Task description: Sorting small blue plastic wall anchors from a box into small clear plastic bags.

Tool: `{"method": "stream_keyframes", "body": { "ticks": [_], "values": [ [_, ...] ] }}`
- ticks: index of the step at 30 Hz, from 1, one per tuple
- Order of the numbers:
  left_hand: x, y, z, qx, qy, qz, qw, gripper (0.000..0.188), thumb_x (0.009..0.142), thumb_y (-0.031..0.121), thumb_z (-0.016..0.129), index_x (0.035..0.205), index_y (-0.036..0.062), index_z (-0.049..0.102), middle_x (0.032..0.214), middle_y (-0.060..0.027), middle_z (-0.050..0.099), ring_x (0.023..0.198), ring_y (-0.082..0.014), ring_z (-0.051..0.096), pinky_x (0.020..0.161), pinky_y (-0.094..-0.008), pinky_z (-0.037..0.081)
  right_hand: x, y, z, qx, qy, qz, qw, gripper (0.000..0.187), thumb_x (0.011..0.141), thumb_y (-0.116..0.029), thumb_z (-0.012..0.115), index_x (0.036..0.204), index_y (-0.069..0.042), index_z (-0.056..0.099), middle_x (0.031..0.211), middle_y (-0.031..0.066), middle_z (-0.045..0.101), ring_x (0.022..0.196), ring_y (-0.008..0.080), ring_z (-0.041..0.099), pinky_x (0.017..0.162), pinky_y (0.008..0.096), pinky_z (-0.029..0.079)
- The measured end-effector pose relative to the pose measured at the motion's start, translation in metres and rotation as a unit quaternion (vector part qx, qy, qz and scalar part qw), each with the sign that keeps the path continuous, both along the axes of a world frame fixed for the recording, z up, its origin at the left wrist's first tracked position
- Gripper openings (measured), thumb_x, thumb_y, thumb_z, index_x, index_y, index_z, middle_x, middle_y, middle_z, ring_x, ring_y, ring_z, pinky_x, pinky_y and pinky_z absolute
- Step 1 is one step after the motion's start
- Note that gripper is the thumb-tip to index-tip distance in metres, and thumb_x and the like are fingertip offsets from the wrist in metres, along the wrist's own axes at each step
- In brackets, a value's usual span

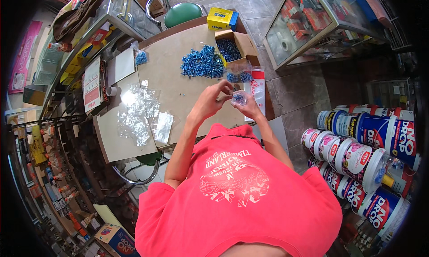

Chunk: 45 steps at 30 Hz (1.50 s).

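My right hand (251, 107) is closed around a small clear plastic bag (239, 97) with a few shiny blue metal pieces in it. Beside the bag's mouth, my left hand (215, 96) has its fingers bent in a pinch; whatever they hold is too small to make out. Just beyond my hands lies a heap of small blue metal pieces (202, 62), possibly screws. An open cardboard box (245, 46) next to the heap holds more of them, darker in its shade. Filled clear bags (245, 76) lie between that box and my hands.
Flat clear bags (139, 109) spread over the table's left part. A filled bag (141, 57) and a white cup (111, 91) sit farther left. A yellow-blue box (222, 19) stands at the far edge. Paint buckets (353, 156) are stacked at right, below a glass case (304, 22).
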<state>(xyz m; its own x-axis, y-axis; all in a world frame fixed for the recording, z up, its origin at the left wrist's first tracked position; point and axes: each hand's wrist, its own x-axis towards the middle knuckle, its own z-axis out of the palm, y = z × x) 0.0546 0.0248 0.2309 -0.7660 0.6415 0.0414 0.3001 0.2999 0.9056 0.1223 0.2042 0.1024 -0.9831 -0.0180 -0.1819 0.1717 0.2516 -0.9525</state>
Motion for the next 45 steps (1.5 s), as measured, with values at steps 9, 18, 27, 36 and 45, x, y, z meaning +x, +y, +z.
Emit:
{"method": "stream_keyframes", "body": {
  "ticks": [9, 18, 27, 36, 45],
  "values": [
    [0.003, -0.014, -0.012, -0.052, 0.155, -0.040, 0.986, 0.018, 0.080, 0.006, 0.064, 0.095, 0.0037, 0.054, 0.084, -0.0110, 0.064, 0.083, -0.0294, 0.061, 0.076, -0.0386, 0.046, 0.001, -0.025, -0.004, -0.027, 0.006, -0.011, 1.000, 0.039, 0.073, -0.018, 0.074, 0.105, -0.004, 0.057, 0.091, 0.0069, 0.063, 0.082, 0.0125, 0.059, 0.072, 0.0278, 0.049],
    [-0.003, -0.019, -0.007, 0.056, 0.082, -0.050, 0.994, 0.024, 0.078, 0.007, 0.068, 0.098, 0.0046, 0.055, 0.087, -0.0087, 0.066, 0.082, -0.0228, 0.063, 0.076, -0.0340, 0.047, 0.010, -0.039, 0.002, -0.085, 0.020, -0.060, 0.994, 0.038, 0.074, -0.019, 0.074, 0.104, -0.002, 0.057, 0.089, 0.0058, 0.063, 0.079, 0.0110, 0.057, 0.069, 0.0261, 0.048],
    [-0.040, -0.042, -0.088, 0.007, -0.001, 0.140, 0.990, 0.023, 0.078, 0.015, 0.072, 0.094, 0.0020, 0.060, 0.082, -0.0066, 0.067, 0.078, -0.0144, 0.063, 0.074, -0.0281, 0.048, 0.034, -0.022, 0.004, -0.012, 0.004, -0.112, 0.994, 0.026, 0.076, -0.012, 0.071, 0.098, -0.003, 0.061, 0.087, 0.0042, 0.064, 0.079, 0.0106, 0.058, 0.073, 0.0268, 0.048],
    [-0.062, -0.015, -0.189, -0.071, -0.015, 0.180, 0.981, 0.027, 0.072, 0.008, 0.070, 0.094, 0.0000, 0.056, 0.087, -0.0128, 0.066, 0.077, -0.0228, 0.066, 0.069, -0.0325, 0.052, 0.052, 0.015, 0.015, -0.011, -0.034, -0.148, 0.988, 0.035, 0.075, -0.016, 0.074, 0.102, 0.000, 0.060, 0.092, 0.0081, 0.063, 0.085, 0.0132, 0.059, 0.078, 0.0280, 0.048],
    [-0.061, 0.015, -0.211, -0.087, -0.011, 0.250, 0.964, 0.031, 0.073, 0.001, 0.066, 0.101, 0.0037, 0.052, 0.080, -0.0111, 0.067, 0.074, -0.0251, 0.067, 0.066, -0.0343, 0.052, 0.057, 0.052, -0.003, 0.032, -0.007, -0.166, 0.986, 0.034, 0.073, -0.016, 0.074, 0.101, -0.001, 0.062, 0.087, 0.0085, 0.066, 0.081, 0.0145, 0.061, 0.075, 0.0290, 0.049]
  ]
}}
